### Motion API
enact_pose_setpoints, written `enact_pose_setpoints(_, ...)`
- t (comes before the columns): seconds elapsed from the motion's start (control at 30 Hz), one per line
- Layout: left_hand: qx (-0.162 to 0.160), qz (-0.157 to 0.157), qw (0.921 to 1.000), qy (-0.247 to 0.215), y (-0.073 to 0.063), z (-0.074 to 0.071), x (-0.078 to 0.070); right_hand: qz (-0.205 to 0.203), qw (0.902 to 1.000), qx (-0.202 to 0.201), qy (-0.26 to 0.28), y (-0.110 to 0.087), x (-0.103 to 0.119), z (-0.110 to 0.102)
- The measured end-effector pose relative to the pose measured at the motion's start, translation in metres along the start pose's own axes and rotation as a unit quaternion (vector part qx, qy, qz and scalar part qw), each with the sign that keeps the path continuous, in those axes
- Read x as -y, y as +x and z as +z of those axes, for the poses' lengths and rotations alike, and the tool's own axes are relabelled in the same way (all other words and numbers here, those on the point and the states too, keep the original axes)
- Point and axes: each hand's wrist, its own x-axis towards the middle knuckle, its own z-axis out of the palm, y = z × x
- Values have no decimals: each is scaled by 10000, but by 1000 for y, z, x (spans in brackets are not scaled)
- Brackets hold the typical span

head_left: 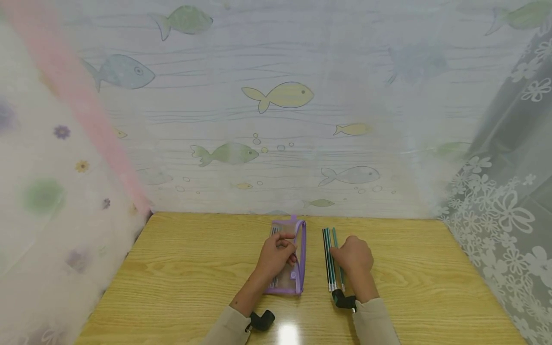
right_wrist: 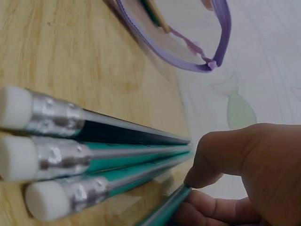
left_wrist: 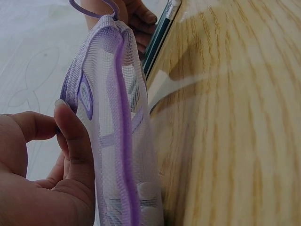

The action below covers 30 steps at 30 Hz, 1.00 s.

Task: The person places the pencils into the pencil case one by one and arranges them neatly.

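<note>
A see-through mesh pencil pouch [head_left: 303, 258] with purple trim lies on the table, its zipped side gaping. My left hand [head_left: 276, 256] pinches the pouch's edge between thumb and finger, as the left wrist view shows beside the zipper strip [left_wrist: 123, 155]. Through the mesh, some pencils [right_wrist: 155, 14] show inside. To the right, my right hand [head_left: 355, 256] grips a green pencil [right_wrist: 164, 207] between thumb and fingers. Left of it lie three more pencils [head_left: 328, 261] side by side, one dark and two green, their white erasers [right_wrist: 47, 200] towards me.
The wood-grain table [head_left: 194, 268] ends at a fish-print curtain [head_left: 276, 124] behind the pouch. A flower-print sheet [head_left: 51, 215] hangs at the left and a white lace curtain [head_left: 509, 220] at the right. Black wrist cameras [head_left: 263, 320] sit below both hands.
</note>
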Motion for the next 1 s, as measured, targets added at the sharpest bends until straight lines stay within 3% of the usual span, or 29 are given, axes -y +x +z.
enact_pose_setpoints(0.3,2,5,10000,-2,0,0,1,-86,9998,-14,151,-3,1,-6)
enact_pose_setpoints(1.0,23,6,10000,-21,0,0,2,-448,9969,361,528,-6,11,-15)
